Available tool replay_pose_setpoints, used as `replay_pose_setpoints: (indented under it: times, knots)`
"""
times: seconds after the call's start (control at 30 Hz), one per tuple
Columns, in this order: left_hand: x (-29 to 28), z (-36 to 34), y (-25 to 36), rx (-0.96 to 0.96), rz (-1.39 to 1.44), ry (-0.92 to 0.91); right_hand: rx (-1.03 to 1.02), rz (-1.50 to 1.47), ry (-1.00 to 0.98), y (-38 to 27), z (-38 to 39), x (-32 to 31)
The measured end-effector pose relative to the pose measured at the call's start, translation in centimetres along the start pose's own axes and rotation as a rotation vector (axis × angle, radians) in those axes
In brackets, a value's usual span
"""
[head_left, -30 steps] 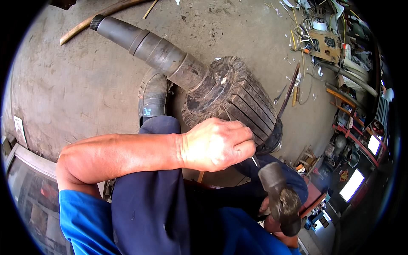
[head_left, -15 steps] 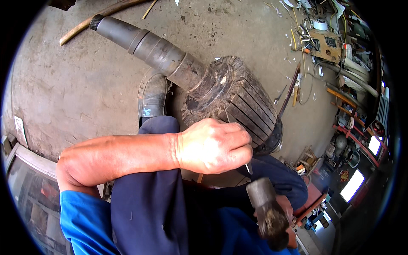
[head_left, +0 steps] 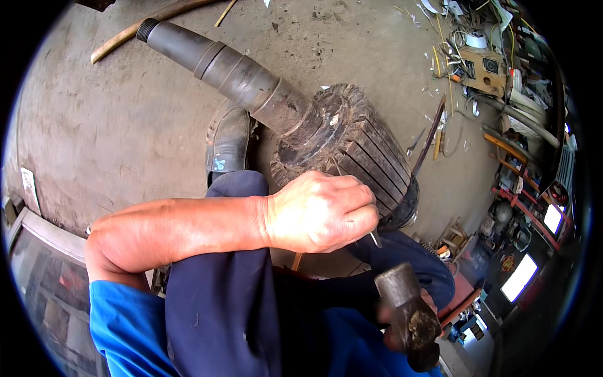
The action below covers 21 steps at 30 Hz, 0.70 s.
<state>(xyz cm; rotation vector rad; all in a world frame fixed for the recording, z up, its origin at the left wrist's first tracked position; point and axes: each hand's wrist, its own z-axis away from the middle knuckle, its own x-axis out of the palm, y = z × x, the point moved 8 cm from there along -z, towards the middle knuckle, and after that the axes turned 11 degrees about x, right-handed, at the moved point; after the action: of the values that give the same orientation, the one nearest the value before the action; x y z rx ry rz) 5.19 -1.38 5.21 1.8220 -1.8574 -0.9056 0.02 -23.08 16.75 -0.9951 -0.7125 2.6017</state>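
My left hand point(head_left: 323, 213) is closed in a fist round a thin metal tool point(head_left: 375, 239), whose pale end sticks out beside the fingers. The grip hides most of that tool, so its exact kind cannot be told. Close against this hand lies a large motor rotor point(head_left: 377, 154), with dark slots along its core and a stepped steel shaft point(head_left: 242, 81) reaching to the upper left. At the lower right my right hand point(head_left: 391, 336) grips a hammer point(head_left: 411, 317). The worn steel head is uppermost and covers most of the fingers and the handle.
My shoe point(head_left: 227, 141) stands beside the shaft. A wooden pole point(head_left: 125, 41) lies at the upper left, and a dark bar point(head_left: 430, 135) rests near the rotor's right side. Cables, cardboard point(head_left: 487, 69) and scraps clutter the right. A glazed frame point(head_left: 50, 235) is at the lower left.
The hammer has shifted slightly to the right, its head showing more sharply. My left fist has moved a little to the right with the thin metal tool. The rotor appears to stay put.
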Motion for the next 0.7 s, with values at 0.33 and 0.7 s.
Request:
replay_pose_setpoints:
  times: [0.33, 0.7]
  knots:
    - [-0.7, 0.1, 0.0, 0.003, 0.003, 0.028, -0.025, 0.014, 0.021, 0.6, 0.2, 0.0]
    - [-0.2, -0.3, 0.1, -0.016, 0.001, -0.002, 0.063, 0.156, -0.047, 1.6, 0.9, -0.1]
